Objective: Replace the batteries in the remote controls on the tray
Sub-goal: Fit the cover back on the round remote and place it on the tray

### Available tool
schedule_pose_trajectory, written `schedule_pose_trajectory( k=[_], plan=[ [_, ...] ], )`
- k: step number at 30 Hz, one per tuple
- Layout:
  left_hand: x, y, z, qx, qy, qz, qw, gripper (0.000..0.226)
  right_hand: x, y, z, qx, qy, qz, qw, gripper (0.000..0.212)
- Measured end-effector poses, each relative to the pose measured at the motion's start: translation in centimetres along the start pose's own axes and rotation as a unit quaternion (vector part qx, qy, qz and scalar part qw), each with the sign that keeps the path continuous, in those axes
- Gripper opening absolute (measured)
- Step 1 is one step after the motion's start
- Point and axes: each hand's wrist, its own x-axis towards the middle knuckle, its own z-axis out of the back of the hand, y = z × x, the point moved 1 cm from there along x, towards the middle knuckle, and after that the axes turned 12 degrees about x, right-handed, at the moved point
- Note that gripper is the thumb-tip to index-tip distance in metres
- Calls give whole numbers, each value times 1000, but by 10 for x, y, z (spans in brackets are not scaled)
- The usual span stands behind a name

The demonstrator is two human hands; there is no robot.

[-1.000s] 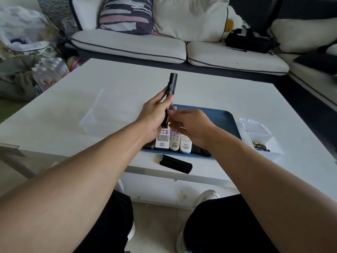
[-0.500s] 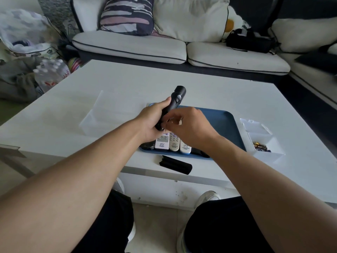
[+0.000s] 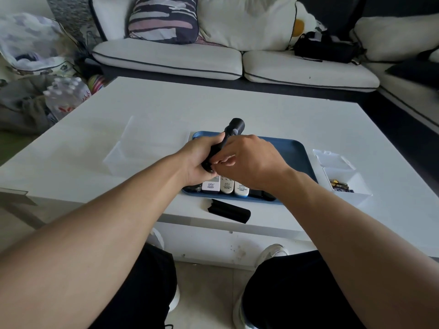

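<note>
While the left hand (image 3: 199,160) curls its fingers around the lower body of a black remote control (image 3: 228,136), that remote stands tilted above the blue tray (image 3: 294,148), its rounded far end pointing toward 1 o'clock. Right hand (image 3: 249,162): fingertips bent and pinched at the near end of the same remote, touching the left hand; whether they hold a battery or only the casing cannot be told. Blue tray: on the white table (image 3: 166,110), at the centre near the front edge. On the tray, along its near rim, 3 white remote controls (image 3: 225,186) lie side by side, with 1 dark item at 9 o'clock of them and another dark one at 3 o'clock, both largely hidden by the hands. Black battery cover (image 3: 229,211): loose on the table, at 6 o'clock of the tray, just beside its rim. Clear plastic box (image 3: 344,176): at 3 o'clock of the tray, lid hinged open, batteries (image 3: 341,185) inside. Clear empty-looking container (image 3: 123,150): at 9 o'clock of the tray. White sofa (image 3: 237,60): beyond the table at 12 o'clock.
</note>
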Motion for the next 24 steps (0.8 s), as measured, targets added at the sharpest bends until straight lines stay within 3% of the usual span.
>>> schedule_pose_trajectory(
  k=[3,7,13,17,19,24],
  plan=[
    [0,-1,-1,1,-24,22,999,22,-2,0,-7,-55,-34,42,997,19],
    [3,-1,-2,13,-21,37,999,32,-1,-1,-11,-54,-64,76,994,19],
    [3,2,0,2,13,50,999,51,-4,-8,-9,37,16,70,997,13],
    [10,4,5,-55,1,78,995,43,-1,-16,-4,100,54,53,992,18],
    [14,7,5,-84,-2,85,993,47,1,-20,-1,89,66,55,992,25],
    [21,10,1,-71,-36,87,993,26,4,-31,-1,37,82,73,993,23]
  ],
)
